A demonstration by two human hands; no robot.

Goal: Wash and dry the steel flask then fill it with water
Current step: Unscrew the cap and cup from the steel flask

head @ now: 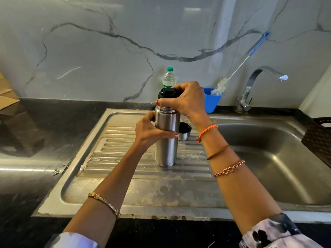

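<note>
**Stopper in my right hand, flask braced by my left**

The flask (167, 138) stands upright on the ribbed drainboard (125, 158), its long axis straight up, base planted on the ribs. My left hand (149, 130) wraps its upper body from 9 o'clock, fingers curled round the steel with the thumb across the front, so it cannot spin. My right hand (186, 101) sits on top, coming in from 3 o'clock, fingers and thumb clamped round the black stopper (167, 93) at the neck. The stopper looks slightly tipped and lifted off the threads, though I cannot tell whether it is fully free.

What matters for the coming move, as I judge it: the stopper lies straight above the flask along that upright axis, and my right hand is the one on it, so any twist or lift goes up along that line while the left only holds steady.

The steel cup (184, 134) stands at 3 o'clock, just beside the flask. Behind, at 12 o'clock, is a water bottle (169, 78). At 2 o'clock a blue tub (212, 102) holds a bottle brush (222, 85), with the tap (250, 90) beyond. The basin (268, 158) lies at 3 o'clock, well apart.
</note>
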